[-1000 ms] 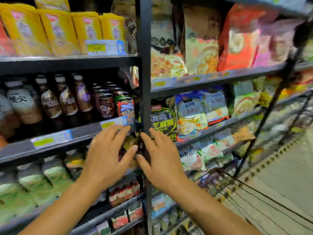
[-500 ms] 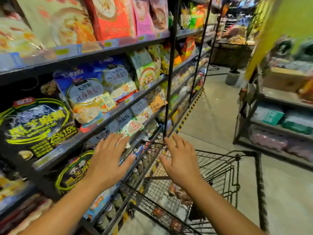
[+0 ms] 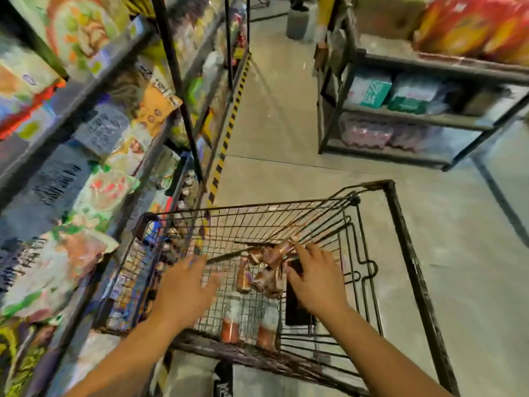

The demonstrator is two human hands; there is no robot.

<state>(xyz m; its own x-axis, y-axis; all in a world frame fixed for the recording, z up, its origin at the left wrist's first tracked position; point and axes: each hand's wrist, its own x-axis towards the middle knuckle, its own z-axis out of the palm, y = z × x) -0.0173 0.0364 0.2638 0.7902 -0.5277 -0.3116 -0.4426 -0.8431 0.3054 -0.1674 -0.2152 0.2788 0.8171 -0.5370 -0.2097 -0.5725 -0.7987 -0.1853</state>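
While both hang over wire cart (image 3: 272, 224) | left grip (image 3: 183, 292) splayed, empty | right grip (image 3: 317, 280) same

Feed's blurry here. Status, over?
Left grip open, right grip open, both above cart. Cans lie inside. Shelf close on left.

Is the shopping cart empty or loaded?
Partly loaded: a few bottles and small packets lie on the wire floor of the cart.
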